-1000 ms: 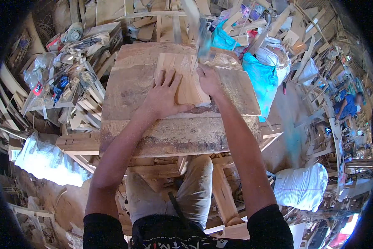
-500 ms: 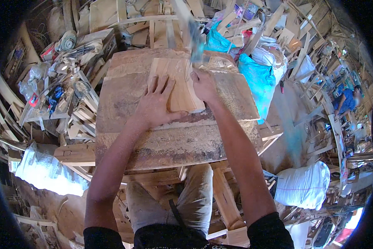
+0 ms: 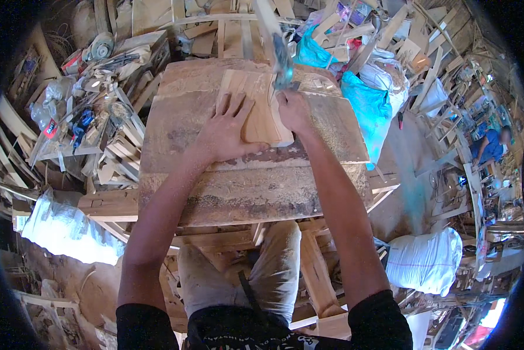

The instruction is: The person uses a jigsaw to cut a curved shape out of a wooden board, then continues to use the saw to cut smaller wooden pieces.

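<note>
A pale wooden board lies flat on the far half of the rough plank desk, with its long grain running away from the person. The left hand rests palm-down on the board's left part, its fingers spread open and pressed flat across the wood, the thumb reaching along the board's near edge. The board thus lies directly beneath those fingers and extends to their right.

The right hand sits at the board's right edge, closed in a fist around the handle of a tool whose blurred, blue-grey head stands above the board's far right corner. Whether the head touches the wood cannot be told from the blur.

Both forearms come up from the lower edge and cross the desk's near half, which is bare and stained. Left of the desk stands a cluttered stack of wood offcuts. To the right lie a bright blue sack and, lower down, a white sack. Another person in blue is bent over at the far right.
</note>
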Tool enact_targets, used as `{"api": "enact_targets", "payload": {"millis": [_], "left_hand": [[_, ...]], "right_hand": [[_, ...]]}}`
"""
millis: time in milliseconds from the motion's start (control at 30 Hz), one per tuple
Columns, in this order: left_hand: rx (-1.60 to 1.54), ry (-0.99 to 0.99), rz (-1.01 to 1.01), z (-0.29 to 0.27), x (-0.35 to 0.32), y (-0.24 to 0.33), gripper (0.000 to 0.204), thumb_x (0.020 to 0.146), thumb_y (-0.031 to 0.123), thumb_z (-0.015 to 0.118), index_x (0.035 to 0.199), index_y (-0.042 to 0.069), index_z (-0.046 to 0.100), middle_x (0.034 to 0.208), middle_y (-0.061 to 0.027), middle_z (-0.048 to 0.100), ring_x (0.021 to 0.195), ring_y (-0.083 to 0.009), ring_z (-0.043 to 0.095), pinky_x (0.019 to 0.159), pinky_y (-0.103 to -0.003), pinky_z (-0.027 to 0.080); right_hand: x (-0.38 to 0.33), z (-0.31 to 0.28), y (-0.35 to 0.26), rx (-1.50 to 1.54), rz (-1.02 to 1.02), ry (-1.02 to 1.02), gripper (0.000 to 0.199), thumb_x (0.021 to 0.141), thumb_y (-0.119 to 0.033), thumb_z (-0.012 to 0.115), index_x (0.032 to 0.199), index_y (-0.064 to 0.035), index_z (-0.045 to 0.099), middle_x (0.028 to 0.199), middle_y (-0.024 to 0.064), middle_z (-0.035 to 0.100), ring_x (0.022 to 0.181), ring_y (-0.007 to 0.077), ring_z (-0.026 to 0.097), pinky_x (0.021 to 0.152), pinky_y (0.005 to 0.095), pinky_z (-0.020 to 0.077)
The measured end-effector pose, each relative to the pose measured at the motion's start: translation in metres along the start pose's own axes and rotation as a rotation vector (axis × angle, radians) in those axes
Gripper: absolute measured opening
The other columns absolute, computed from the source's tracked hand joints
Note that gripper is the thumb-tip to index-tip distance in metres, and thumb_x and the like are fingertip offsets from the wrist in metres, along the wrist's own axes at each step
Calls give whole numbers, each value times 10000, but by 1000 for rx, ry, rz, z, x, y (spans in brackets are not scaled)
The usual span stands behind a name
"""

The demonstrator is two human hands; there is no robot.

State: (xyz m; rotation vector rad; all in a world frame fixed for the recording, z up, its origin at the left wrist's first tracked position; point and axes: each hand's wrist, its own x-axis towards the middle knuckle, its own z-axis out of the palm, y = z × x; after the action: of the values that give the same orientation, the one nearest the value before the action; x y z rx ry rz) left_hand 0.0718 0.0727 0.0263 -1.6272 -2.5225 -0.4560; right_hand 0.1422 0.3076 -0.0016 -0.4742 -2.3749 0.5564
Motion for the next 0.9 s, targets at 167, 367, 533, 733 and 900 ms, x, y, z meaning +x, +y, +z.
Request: {"api": "enact_targets", "payload": {"millis": [167, 367, 533, 733, 900], "left_hand": [[20, -3, 3, 4, 3, -4, 1214, 774, 825, 694, 1659, 95, 298, 1724, -202, 254, 1582, -487, 193, 1272, -576, 258], [33, 16, 33, 3, 4, -8, 1212, 774, 828, 691, 1659, 100, 297, 1717, -208, 263, 1572, -494, 218, 1264, -574, 281], [-1, 22, 50, 6, 8, -14, 1212, 769, 830, 680, 1644, 71, 325, 1711, -229, 259, 1568, -508, 216, 1276, -566, 256], [16, -2, 50, 2, 12, -12, 1218, 773, 836, 672, 1647, 66, 317, 1715, -223, 259, 1572, -498, 214, 1286, -535, 252], [41, -11, 50, 2, 13, -15, 1219, 779, 841, 663, 1650, 64, 310, 1719, -215, 252, 1576, -487, 211, 1288, -521, 261]], "right_hand": [[6, 7, 13, -33, 16, -47, 365, 1026, -297, 516, 1151, -19, 715, 1101, 293, 716, 1094, 499, 653, 1015, 581, 469], [8, 10, 12, -60, 45, -58, 406, 1029, -322, 499, 1182, -22, 727, 1141, 298, 713, 1134, 507, 644, 1070, 572, 452], [10, 6, 6, -59, 81, -74, 395, 1025, -303, 502, 1176, -15, 727, 1137, 318, 702, 1136, 496, 649, 1066, 575, 456], [9, 8, 10, -37, 39, 8, 396, 1022, -319, 503, 1154, -15, 720, 1147, 311, 701, 1132, 489, 652, 1027, 577, 482], [14, 6, 5, -118, 153, -113, 400, 1022, -343, 505, 1146, -29, 721, 1162, 287, 709, 1127, 489, 655, 1023, 580, 481]]}}
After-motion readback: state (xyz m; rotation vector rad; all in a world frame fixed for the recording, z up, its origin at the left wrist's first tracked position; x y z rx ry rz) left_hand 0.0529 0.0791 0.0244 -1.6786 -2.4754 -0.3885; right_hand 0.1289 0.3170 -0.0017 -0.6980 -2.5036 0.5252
